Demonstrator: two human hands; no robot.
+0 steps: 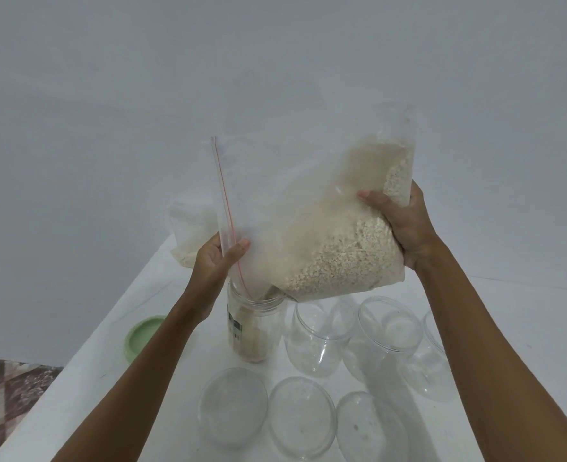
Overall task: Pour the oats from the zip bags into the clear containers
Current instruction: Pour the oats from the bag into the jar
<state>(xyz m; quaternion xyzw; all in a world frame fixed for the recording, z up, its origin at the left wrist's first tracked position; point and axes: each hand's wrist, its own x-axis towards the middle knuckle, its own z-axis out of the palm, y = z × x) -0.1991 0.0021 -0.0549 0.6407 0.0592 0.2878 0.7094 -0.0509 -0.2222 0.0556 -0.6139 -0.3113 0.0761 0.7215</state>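
A large clear zip bag of oats (335,241) is tilted over a tall clear jar (253,328), its lower corner of the mouth dipping into the jar's opening. Oats fill the bottom part of the jar. My left hand (217,261) pinches the bag's red-lined zip edge just above the jar. My right hand (405,225) grips the raised bottom end of the bag, where most of the oats sit. Several empty clear containers (388,331) stand to the right of and in front of the jar on the white table (102,361).
A green lid (140,335) lies on the table left of the jar, partly behind my left forearm. Another bag with oats (188,235) rests at the table's far end against the white wall. Patterned floor tiles (5,395) show beyond the table's left edge.
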